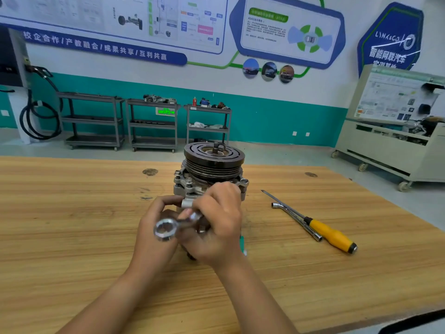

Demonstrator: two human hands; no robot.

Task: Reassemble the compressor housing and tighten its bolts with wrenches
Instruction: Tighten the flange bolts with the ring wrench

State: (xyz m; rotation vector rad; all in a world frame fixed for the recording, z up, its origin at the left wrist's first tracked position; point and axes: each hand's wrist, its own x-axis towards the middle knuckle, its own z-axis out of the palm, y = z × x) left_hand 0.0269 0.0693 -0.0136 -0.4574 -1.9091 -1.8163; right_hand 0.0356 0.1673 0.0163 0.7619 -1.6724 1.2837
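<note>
A compressor (212,174) stands upright on the wooden table (72,225), its dark grooved pulley (214,157) on top. Silver bolts (189,181) stick up from the grey housing flange below the pulley. My right hand (216,225) grips a shiny ring wrench (168,229) in front of the housing; the ring end points toward me and the far end is hidden under my fingers. My left hand (156,227) curls around the near lower side of the housing, behind the wrench.
An L-shaped socket wrench (292,216) and a yellow-handled screwdriver (330,235) lie on the table to the right. Grey tool carts (154,124) stand against the far wall. A white training stand (390,131) is at the right.
</note>
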